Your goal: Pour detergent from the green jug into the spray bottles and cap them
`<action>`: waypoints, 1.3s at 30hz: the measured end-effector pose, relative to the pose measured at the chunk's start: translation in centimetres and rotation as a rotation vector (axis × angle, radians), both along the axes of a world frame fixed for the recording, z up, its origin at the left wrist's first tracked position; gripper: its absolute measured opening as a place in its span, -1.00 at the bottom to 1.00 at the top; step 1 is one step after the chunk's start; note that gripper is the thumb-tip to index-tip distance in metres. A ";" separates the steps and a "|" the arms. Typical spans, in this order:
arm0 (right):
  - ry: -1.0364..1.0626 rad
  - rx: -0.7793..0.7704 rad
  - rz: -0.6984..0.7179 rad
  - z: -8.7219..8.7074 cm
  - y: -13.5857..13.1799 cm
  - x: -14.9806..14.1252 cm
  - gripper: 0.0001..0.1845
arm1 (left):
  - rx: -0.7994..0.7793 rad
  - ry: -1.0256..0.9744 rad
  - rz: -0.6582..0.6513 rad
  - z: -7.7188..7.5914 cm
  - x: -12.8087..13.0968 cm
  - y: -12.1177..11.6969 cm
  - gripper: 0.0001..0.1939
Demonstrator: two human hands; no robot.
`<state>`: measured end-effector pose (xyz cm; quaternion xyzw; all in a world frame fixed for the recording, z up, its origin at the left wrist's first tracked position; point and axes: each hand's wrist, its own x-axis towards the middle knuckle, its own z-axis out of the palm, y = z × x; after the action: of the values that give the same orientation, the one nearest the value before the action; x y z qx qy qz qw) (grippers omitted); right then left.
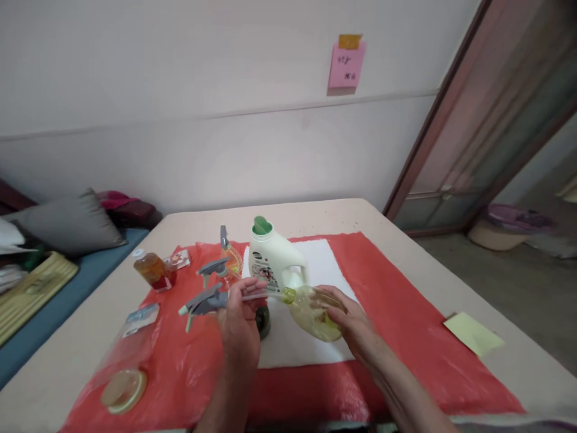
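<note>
My left hand (243, 316) grips a grey spray trigger head (207, 300) whose thin dip tube points right, toward the mouth of a clear yellowish spray bottle (313, 313). That bottle lies tilted on its side in the air, wrapped by my right hand (347, 316). The tube's tip meets the bottle neck; I cannot tell how far inside it is. Just behind them stands a pale green detergent jug (274, 258) without a cap, a green spout in its opening. Partly hidden by my left hand is a dark green round object (262, 322).
Two more spray bottles with grey triggers (214, 266) stand left of the jug. An amber bottle (154, 270), a plastic packet (139, 319) and a round lid (124, 390) lie on the red sheet (387, 300). White paper (311, 355) covers its middle. A yellow note (473, 334) is at right.
</note>
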<state>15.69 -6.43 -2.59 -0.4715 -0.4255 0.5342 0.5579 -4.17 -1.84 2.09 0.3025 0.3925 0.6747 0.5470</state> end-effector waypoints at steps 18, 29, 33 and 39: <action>-0.707 0.633 -0.351 1.0 -3.3 -2.0 -0.19 | -0.014 -0.075 -0.400 -0.1 3.8 -3.7 -0.46; -0.806 0.663 -0.403 1.5 -3.5 -2.0 -0.12 | 0.094 -0.019 -0.346 -0.3 3.1 -3.0 -0.51; -0.830 0.664 -0.390 1.4 -3.3 -2.0 -0.13 | 0.154 -0.014 -0.249 0.0 2.4 -2.4 -0.52; -0.825 0.659 -0.395 1.3 -3.2 -2.2 -0.16 | 0.139 0.053 -0.264 -0.1 2.3 -2.3 -0.51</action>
<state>13.52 -9.59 -1.33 -0.5126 -0.6565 0.0299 0.5526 -1.92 -4.12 1.97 0.4064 0.3161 0.6142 0.5980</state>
